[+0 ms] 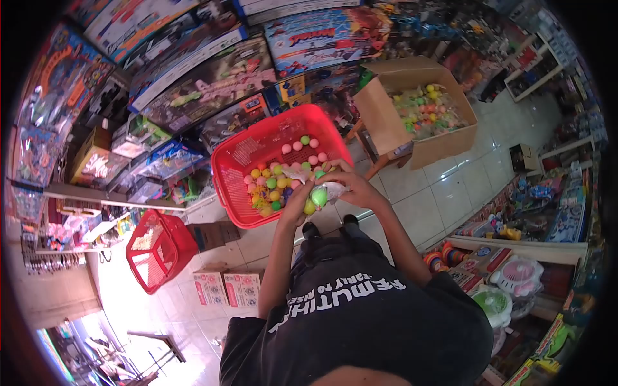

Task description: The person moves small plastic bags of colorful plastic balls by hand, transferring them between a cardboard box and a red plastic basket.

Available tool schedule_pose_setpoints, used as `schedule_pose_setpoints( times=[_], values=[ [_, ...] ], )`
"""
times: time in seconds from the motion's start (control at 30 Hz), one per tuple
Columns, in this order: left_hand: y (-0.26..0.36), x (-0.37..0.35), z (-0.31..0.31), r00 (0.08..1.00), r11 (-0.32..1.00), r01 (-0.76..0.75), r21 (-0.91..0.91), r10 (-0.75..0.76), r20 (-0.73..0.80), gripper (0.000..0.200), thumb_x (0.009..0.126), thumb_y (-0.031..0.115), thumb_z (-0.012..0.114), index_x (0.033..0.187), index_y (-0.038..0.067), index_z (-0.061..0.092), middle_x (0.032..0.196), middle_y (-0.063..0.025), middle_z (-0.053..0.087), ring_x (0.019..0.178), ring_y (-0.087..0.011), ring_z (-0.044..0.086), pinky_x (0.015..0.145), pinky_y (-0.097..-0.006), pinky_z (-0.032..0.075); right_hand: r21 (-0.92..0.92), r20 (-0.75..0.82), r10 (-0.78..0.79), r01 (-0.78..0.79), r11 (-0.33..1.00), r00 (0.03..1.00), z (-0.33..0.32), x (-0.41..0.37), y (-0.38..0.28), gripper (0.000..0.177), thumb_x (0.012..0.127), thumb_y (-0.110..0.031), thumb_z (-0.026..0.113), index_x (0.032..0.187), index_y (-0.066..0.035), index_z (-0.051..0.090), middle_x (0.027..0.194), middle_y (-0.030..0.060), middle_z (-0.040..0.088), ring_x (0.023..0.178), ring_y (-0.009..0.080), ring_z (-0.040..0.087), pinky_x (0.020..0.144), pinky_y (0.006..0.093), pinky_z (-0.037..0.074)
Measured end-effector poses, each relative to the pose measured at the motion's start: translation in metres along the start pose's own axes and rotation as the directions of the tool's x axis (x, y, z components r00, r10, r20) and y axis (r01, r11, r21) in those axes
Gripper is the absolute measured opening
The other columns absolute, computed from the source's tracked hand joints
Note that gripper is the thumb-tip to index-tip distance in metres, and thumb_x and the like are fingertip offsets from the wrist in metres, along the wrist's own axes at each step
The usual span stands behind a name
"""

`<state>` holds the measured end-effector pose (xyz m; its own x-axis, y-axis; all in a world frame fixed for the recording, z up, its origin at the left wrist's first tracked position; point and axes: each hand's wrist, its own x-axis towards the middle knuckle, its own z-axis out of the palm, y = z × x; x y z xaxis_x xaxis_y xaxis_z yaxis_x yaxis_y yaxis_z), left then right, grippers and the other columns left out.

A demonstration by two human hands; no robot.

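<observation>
Close in front of my body I hold a clear plastic bag (331, 191) with green and yellow-green balls (318, 197) inside. My left hand (297, 204) is closed around the bag's left side. Bent over its top and right side, my right hand (353, 183) grips the plastic with its fingers; the exact fingertip contact is partly hidden. Just beyond my hands is a red plastic basket (251, 143), holding several loose balls in pink, yellow, green and orange. Small yellow pieces (260, 195) lie among them near my left hand.
An open cardboard box (444, 153) with filled bags of balls (428, 109) stands on a wooden stool (380, 166) at right. Another red basket (151, 251) and small cartons (243, 287) are on the tiled floor at left. Shelves of boxed toys surround me.
</observation>
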<state>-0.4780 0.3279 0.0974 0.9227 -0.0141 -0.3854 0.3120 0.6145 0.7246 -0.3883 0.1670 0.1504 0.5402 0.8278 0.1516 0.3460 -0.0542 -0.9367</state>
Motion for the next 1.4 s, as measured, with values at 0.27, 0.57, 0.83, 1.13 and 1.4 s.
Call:
schedule_pose_setpoints(
  times=[0.27,0.57,0.83,1.13,1.4],
  values=[
    [-0.034,0.045,0.070,0.976,0.974,0.165,0.152,-0.184,0.117,0.035,0.091,0.036,0.046,0.103,0.004,0.052,0.078,-0.0022,0.054,0.063,-0.0093,0.053,0.046,-0.0218,0.041,-0.059,-0.143,0.160,-0.170,0.984,0.977,-0.067,-0.080,0.017,0.027,0.072,-0.005,0.061,0.099,-0.010,0.061,0.103,0.0024,0.044,0.076,0.0081,0.050,0.060,0.0209,0.040],
    [-0.092,0.101,0.177,0.954,0.966,0.120,0.231,-0.176,0.243,0.033,0.092,0.030,0.045,0.109,0.003,0.051,0.084,-0.0052,0.056,0.068,-0.0127,0.057,0.052,-0.0207,0.045,0.023,-0.442,0.190,-0.201,0.979,0.877,-0.159,-0.172,0.053,0.024,0.076,-0.002,0.059,0.099,-0.002,0.054,0.102,0.0030,0.044,0.080,0.0089,0.050,0.063,0.0215,0.041],
    [-0.125,0.142,0.242,0.958,0.974,0.105,0.200,-0.153,0.241,0.031,0.091,0.020,0.045,0.115,0.001,0.048,0.107,-0.0106,0.051,0.082,-0.0201,0.061,0.064,-0.0266,0.050,0.006,-0.727,0.164,-0.233,0.973,0.667,-0.222,-0.231,0.093,0.018,0.072,-0.003,0.057,0.088,0.003,0.053,0.087,0.0075,0.050,0.064,0.0123,0.053,0.055,0.0236,0.043],
    [-0.111,0.191,0.285,0.954,0.977,0.032,0.210,-0.092,0.285,0.047,0.086,0.006,0.050,0.127,0.002,0.027,0.119,-0.0122,0.046,0.097,-0.0237,0.056,0.078,-0.0316,0.049,0.265,-0.731,0.333,-0.201,0.943,0.595,-0.283,-0.233,0.116,0.023,0.074,-0.001,0.053,0.096,0.005,0.056,0.086,0.0076,0.050,0.060,0.0132,0.055,0.051,0.0249,0.046],
    [-0.098,0.302,0.294,0.956,0.966,-0.011,0.258,-0.065,0.285,0.033,0.093,0.018,0.044,0.120,-0.001,0.039,0.113,-0.0118,0.051,0.097,-0.0222,0.058,0.081,-0.0317,0.048,0.191,-0.748,0.274,-0.199,0.961,0.604,-0.372,-0.178,0.148,0.029,0.077,-0.003,0.056,0.104,0.005,0.055,0.091,0.0089,0.050,0.068,0.0152,0.060,0.055,0.0248,0.051]
  ],
)
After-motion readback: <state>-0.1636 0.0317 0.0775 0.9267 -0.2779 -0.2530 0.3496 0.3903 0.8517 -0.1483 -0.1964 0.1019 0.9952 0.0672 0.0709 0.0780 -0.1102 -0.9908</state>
